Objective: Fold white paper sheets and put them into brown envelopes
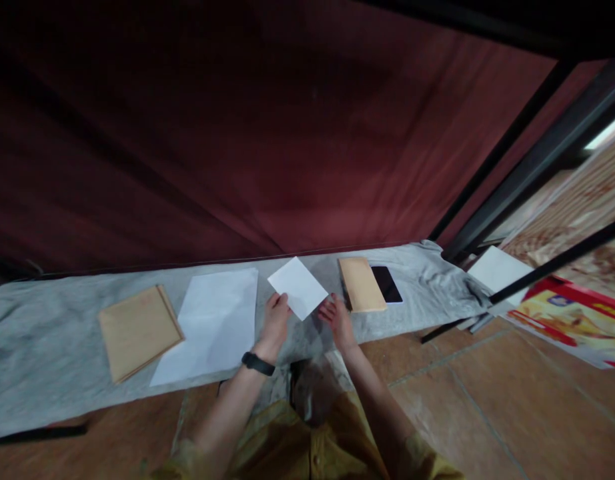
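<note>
A folded white sheet of paper (298, 288) is held up over the grey cloth, turned so that it looks like a diamond. My left hand (276, 320) is closed on its lower left edge, the thumb lying on top; a dark band circles that wrist. At the paper's right corner, my right hand (339, 323) has its fingers loosely curled and apart. Whether its fingertips touch the paper I cannot tell. Larger white sheets (215, 320) lie flat to the left. Just right of my right hand is a brown envelope (362, 285).
A stack of brown envelopes (137, 332) lies at the left on the cloth-covered bench (52, 340). A dark phone (387, 285) sits partly beside the right envelope. Behind hangs a dark red curtain (287, 167). Black metal bars (507, 153) and a red-yellow box (577, 317) stand at the right.
</note>
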`<state>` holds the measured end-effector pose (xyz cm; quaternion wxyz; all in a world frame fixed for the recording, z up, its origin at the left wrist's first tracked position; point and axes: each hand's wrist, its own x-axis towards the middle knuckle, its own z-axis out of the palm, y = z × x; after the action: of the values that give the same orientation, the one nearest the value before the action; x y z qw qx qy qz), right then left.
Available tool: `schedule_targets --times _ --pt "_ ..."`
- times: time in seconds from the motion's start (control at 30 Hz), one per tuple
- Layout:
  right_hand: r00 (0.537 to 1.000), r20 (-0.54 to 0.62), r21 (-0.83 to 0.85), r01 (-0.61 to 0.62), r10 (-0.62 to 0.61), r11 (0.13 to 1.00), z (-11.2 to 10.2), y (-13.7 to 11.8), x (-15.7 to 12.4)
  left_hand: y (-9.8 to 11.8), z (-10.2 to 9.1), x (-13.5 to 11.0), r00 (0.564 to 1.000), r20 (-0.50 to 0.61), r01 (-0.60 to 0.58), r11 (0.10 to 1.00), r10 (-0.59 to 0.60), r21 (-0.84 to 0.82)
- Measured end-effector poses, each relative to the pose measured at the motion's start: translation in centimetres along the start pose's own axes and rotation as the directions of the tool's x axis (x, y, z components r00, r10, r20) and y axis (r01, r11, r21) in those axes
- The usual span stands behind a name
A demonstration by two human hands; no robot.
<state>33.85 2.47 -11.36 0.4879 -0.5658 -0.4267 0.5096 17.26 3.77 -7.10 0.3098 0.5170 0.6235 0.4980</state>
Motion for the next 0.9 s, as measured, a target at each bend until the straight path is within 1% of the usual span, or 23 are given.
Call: schedule_targets --times 0.03,0.07,0.1,0.13,0.17,0.2,0.23,0.3,0.33,0.37,0.43,0.47,0.53,0.6,0.63,0.67,0.73,0.8,0.83,0.9 --pt "0.998 0.059 0.034 -0.035 0.033 0.999 0.4 -0.1 -0.5 -0.2 0.4 -0.6 0.996 -0.032 0.081 0.986 -0.087 -0.145" --pt "0.992 0.111 0.078 -0.068 0.059 0.995 0.8 -0.2 -0.9 -0.4 0.8 -1.3 0.977 -0.053 0.176 0.927 -0.204 -0.331" --pt "0.987 0.139 0.13 -0.093 0.075 0.987 1.2 -0.2 -1.2 -0.6 1.3 -2.0 0.943 -0.044 0.262 0.815 -0.331 -0.517" --pt "0.986 0.141 0.191 -0.115 0.089 0.975 1.6 -0.2 -1.4 -0.7 1.8 -2.7 0.9 -0.01 0.32 0.676 -0.436 -0.663" --pt "0.987 0.125 0.251 -0.134 0.105 0.959 1.9 -0.2 -1.5 -0.9 2.2 -3.4 0.864 0.034 0.354 0.558 -0.503 -0.751" --pt "0.989 0.094 0.294 -0.14 0.117 0.946 2.1 0.0 -1.6 -1.1 2.5 -3.9 0.843 0.068 0.375 0.493 -0.533 -0.785" --pt "0.991 0.05 0.304 -0.13 0.12 0.944 2.1 0.1 -1.5 -1.3 2.6 -4.2 0.833 0.084 0.391 0.475 -0.546 -0.788" --pt "0.995 -0.033 0.248 -0.085 0.096 0.965 1.7 0.5 -1.1 -1.9 2.2 -4.4 0.83 0.077 0.411 0.513 -0.553 -0.754" --pt "0.995 -0.051 0.212 -0.068 0.081 0.975 1.4 0.7 -0.9 -2.2 1.7 -4.3 0.828 0.061 0.414 0.535 -0.557 -0.737" --pt "0.996 -0.057 0.179 -0.059 0.07 0.982 0.9 0.9 -0.7 -2.6 1.1 -4.0 0.834 0.034 0.411 0.58 -0.55 -0.703" --pt "0.997 -0.054 0.11 -0.056 0.062 0.992 0.0 1.2 -0.4 -3.4 -0.2 -3.2 0.865 -0.025 0.391 0.703 -0.502 -0.594" --pt "0.997 -0.051 0.068 -0.056 0.059 0.996 -0.4 1.4 -0.3 -3.7 -0.9 -2.7 0.888 -0.041 0.373 0.772 -0.457 -0.514" --pt "0.998 -0.047 -0.052 -0.044 0.042 0.998 -1.0 1.5 -0.1 -4.3 -1.8 -2.0 0.922 -0.03 0.346 0.857 -0.386 -0.383" --pt "0.998 -0.058 -0.216 0.002 -0.015 0.976 -1.3 1.5 0.0 -4.8 -2.1 -1.7 0.938 0.01 0.334 0.899 -0.346 -0.284" --pt "0.994 -0.076 -0.318 0.048 -0.076 0.947 -1.5 1.5 0.0 -4.9 -2.2 -1.7 0.945 0.025 0.323 0.918 -0.327 -0.231" --pt "0.983 -0.093 -0.431 0.103 -0.158 0.897 -1.5 1.5 0.0 -5.0 -2.1 -1.8 0.952 0.033 0.305 0.938 -0.304 -0.167" --pt "0.936 -0.09 -0.634 0.209 -0.34 0.744 -1.3 1.6 -0.3 -5.1 -1.8 -2.2 0.965 0.027 0.261 0.965 -0.26 -0.035" --pt "0.886 -0.012 -0.738 0.304 -0.463 0.602 -0.5 1.8 -0.9 -5.0 -1.5 -2.7 0.971 0.01 0.236 0.97 -0.237 0.064" --pt "0.87 0.047 -0.753 0.353 -0.49 0.555 0.1 1.9 -1.3 -4.9 -1.3 -2.9 0.971 0.006 0.238 0.967 -0.239 0.093" --pt "0.844 0.169 -0.747 0.447 -0.51 0.492 1.5 2.3 -2.0 -4.7 -1.0 -3.3 0.964 0.002 0.266 0.961 -0.267 0.077"
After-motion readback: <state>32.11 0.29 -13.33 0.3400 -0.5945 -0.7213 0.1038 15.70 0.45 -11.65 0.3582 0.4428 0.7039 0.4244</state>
